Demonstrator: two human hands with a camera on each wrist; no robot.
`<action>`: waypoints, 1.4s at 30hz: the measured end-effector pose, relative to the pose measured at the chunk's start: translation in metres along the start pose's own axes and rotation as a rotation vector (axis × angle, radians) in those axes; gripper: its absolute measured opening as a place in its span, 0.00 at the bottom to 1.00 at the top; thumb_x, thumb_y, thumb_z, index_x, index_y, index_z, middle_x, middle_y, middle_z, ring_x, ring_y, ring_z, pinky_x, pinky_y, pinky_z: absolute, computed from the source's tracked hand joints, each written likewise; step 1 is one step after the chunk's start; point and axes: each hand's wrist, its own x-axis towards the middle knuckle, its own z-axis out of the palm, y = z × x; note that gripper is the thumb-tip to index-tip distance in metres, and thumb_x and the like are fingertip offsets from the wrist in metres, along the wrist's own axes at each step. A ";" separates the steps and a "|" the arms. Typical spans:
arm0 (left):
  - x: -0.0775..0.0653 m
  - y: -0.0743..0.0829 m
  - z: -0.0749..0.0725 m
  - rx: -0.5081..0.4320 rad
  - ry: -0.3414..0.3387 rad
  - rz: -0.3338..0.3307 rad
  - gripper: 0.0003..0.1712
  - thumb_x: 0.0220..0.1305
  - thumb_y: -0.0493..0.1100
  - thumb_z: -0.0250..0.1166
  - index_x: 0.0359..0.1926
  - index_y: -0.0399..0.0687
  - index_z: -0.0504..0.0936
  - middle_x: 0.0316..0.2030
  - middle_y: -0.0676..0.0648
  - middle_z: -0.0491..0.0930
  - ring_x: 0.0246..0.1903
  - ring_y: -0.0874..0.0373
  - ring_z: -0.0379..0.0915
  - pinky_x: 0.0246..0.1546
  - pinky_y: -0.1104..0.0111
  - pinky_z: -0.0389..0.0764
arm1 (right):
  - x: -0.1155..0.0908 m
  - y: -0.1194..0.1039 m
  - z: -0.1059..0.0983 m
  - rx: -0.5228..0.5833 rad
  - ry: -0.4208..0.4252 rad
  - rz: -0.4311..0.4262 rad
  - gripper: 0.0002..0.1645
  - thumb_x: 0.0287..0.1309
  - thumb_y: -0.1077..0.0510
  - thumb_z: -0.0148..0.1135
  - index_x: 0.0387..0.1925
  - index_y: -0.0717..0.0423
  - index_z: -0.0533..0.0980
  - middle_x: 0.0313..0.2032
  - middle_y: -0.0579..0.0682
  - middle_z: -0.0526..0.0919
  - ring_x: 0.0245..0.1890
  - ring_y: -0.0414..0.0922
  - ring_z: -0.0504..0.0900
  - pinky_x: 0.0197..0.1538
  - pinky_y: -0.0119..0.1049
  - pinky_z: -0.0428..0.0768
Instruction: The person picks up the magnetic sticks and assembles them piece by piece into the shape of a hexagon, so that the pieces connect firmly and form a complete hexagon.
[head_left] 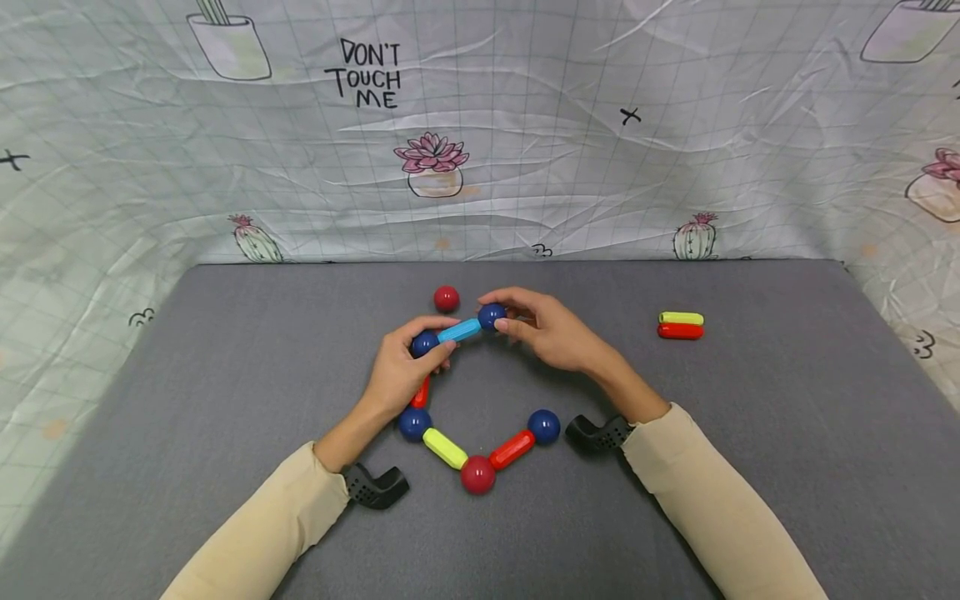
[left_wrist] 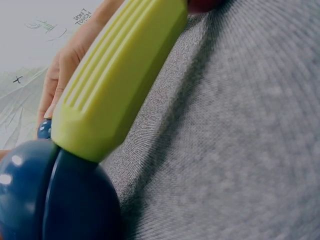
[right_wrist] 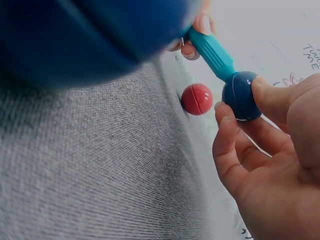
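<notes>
In the head view my left hand (head_left: pixel 397 371) pinches a light blue rod (head_left: pixel 459 331) at its left end, beside the blue ball (head_left: pixel 425 344) it joins. My right hand (head_left: pixel 551 329) holds another blue ball (head_left: pixel 492 317) between thumb and fingers, at the rod's right end; the right wrist view shows this ball (right_wrist: pixel 241 95) touching the rod (right_wrist: pixel 212 52). Below the left hand, a red rod (head_left: pixel 421 393), partly hidden, leads to a blue ball (head_left: pixel 415 424). From there a yellow-green rod (head_left: pixel 446 448), a red ball (head_left: pixel 477 475), a red rod (head_left: pixel 512 450) and a blue ball (head_left: pixel 543 427) continue the chain.
A loose red ball (head_left: pixel 446 299) lies behind the hands. To the right, a yellow-green rod (head_left: pixel 681 318) and a red rod (head_left: pixel 681 332) lie side by side on the grey table (head_left: pixel 787 450). A printed cloth (head_left: pixel 525 167) hangs at the back.
</notes>
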 end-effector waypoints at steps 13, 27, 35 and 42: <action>-0.001 -0.001 0.001 0.014 0.003 0.013 0.13 0.61 0.27 0.62 0.47 0.26 0.78 0.31 0.34 0.75 0.24 0.40 0.73 0.27 0.67 0.78 | 0.000 -0.002 -0.001 -0.005 -0.009 -0.013 0.21 0.68 0.59 0.54 0.61 0.57 0.71 0.55 0.49 0.75 0.47 0.46 0.74 0.45 0.41 0.77; 0.004 -0.033 -0.003 -0.013 -0.008 0.032 0.14 0.61 0.33 0.66 0.49 0.36 0.81 0.32 0.38 0.77 0.24 0.49 0.75 0.28 0.66 0.80 | -0.001 -0.004 0.001 -0.034 0.011 -0.015 0.21 0.67 0.58 0.56 0.60 0.57 0.73 0.54 0.48 0.75 0.44 0.46 0.76 0.43 0.41 0.77; 0.004 -0.033 -0.003 -0.004 0.009 0.027 0.13 0.61 0.33 0.66 0.48 0.36 0.82 0.32 0.39 0.77 0.24 0.47 0.75 0.28 0.65 0.80 | -0.001 -0.006 -0.001 -0.016 0.014 -0.015 0.23 0.66 0.57 0.58 0.61 0.57 0.72 0.56 0.48 0.76 0.45 0.45 0.77 0.43 0.41 0.77; 0.001 -0.016 0.000 0.019 0.002 0.036 0.14 0.61 0.28 0.63 0.48 0.30 0.80 0.31 0.36 0.77 0.25 0.37 0.72 0.28 0.63 0.79 | -0.003 -0.006 -0.001 -0.018 0.022 -0.001 0.24 0.65 0.58 0.59 0.61 0.56 0.72 0.55 0.48 0.76 0.44 0.46 0.77 0.40 0.41 0.77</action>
